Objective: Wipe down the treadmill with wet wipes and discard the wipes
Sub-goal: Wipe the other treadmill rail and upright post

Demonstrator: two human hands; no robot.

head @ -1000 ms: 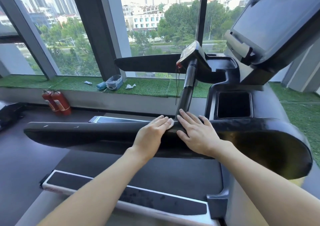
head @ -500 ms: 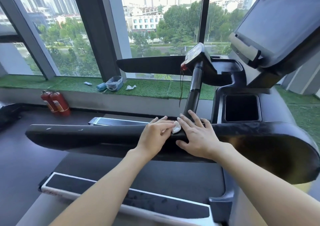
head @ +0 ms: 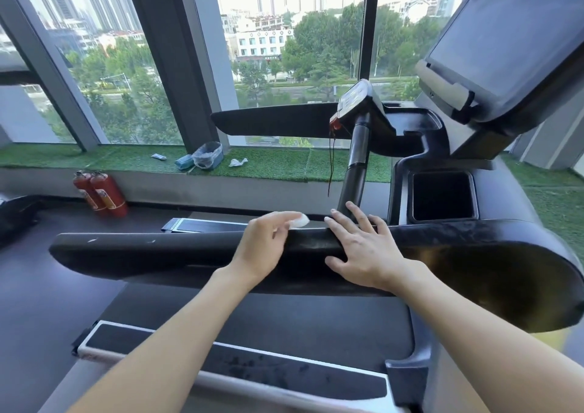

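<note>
Half a second ago the two hands lay side by side. Now the left hand (head: 268, 242) has slid away, and there is a gap between them. Its fingers curl on the small white wipe (head: 300, 220), pinching it, I think, at the far edge of the black handrail (head: 142, 248) of the treadmill (head: 284, 324). The right hand (head: 363, 248) lies flat on the handrail, fingers spread.

handrail (head: 189, 248): matt black plastic, scuffed | wipe (head: 301, 220): white soft cloth | sill (head: 278, 166): rough green turf
</note>
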